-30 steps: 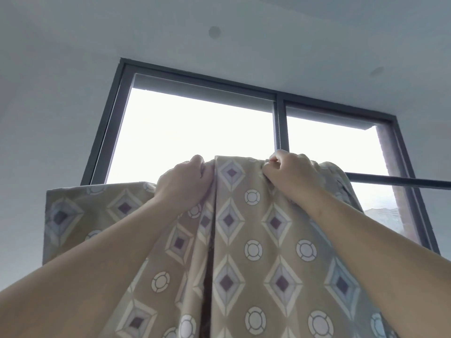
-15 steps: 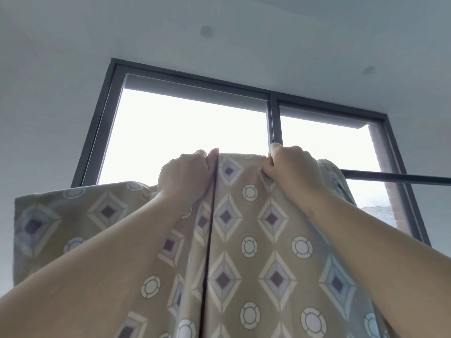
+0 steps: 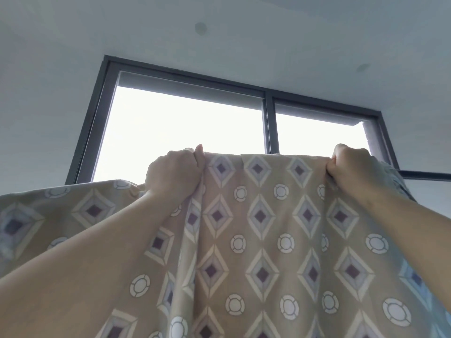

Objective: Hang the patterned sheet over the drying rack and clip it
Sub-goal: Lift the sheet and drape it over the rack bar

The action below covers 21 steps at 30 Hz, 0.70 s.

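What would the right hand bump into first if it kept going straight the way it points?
Probably the big dark-framed window behind; the right hand grips the tan diamond-patterned sheet over the thin dark rod. Depth is unclear.

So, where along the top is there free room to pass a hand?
Free: the top edge of the sheet between left hand and right hand, and the bare rod right of it. Crowded: bunched cloth at both fists.

I found no readable text, label, brand or number anywhere in view. The patterned sheet (image 3: 261, 215) at 6 o'clock carried only diamonds and rings; I read no lettering on it.
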Tool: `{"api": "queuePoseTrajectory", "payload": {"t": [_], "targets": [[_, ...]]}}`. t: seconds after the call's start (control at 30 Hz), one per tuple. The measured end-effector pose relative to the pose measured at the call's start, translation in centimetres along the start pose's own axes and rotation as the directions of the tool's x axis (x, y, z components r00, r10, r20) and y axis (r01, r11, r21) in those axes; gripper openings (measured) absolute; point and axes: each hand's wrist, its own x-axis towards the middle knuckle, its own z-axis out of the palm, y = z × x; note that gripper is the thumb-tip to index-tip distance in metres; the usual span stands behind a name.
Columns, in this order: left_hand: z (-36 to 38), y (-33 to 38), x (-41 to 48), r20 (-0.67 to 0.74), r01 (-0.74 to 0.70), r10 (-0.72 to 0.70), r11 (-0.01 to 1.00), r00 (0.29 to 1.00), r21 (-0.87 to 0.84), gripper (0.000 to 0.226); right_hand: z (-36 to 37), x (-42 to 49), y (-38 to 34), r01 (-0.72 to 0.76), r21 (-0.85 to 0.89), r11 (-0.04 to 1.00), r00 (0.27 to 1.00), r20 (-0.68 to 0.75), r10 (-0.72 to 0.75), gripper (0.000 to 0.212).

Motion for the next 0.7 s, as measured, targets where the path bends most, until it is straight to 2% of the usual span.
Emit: {"api": "queuePoseTrajectory", "payload": {"t": [0.1,0.17,0.23,0.3,0.37,0.5,0.7], "targets": [[0.0,0.3,0.1,0.042,0.058,-0.058,0.998,0.997,0.003,0.048,-0.1,0.1,-0.9,-0.021,-0.027,0.999,1.000,-0.004,0.021,0.011],[-0.2,0.8,0.3,0.065,0.077,-0.079,0.996,0.995,0.041,0.044,-0.2,-0.1,-3.3,0.079,0.064,0.995,0.996,0.028,-0.081,0.018],[-0.3,1.9,0.5,0.056,0.020,-0.025,0.997,0.998,0.078,0.040,0.1,-0.6,-6.3,0.196,0.193,0.961,0.965,0.137,-0.224,0.025],[-0.2,3.7,0.7,0.056,-0.097,0.093,0.993,0.994,0.073,0.036,0.8,-1.0,-8.3,0.246,0.277,0.929,0.935,0.186,-0.303,0.030],[0.2,5.4,0.8,0.087,-0.195,0.190,0.979,0.978,0.052,0.037,1.4,-1.0,-8.8,0.231,0.321,0.918,0.949,0.133,-0.285,0.027],[1.5,6.1,0.8,0.151,-0.228,0.212,0.968,0.966,0.101,0.045,2.1,-0.8,-7.0,0.223,0.213,0.951,0.971,0.038,-0.236,0.026],[2.2,6.3,0.3,0.069,-0.274,0.265,0.945,0.962,0.182,0.046,2.2,-0.3,-5.2,0.150,0.203,0.967,0.985,0.059,-0.165,0.024]]}}
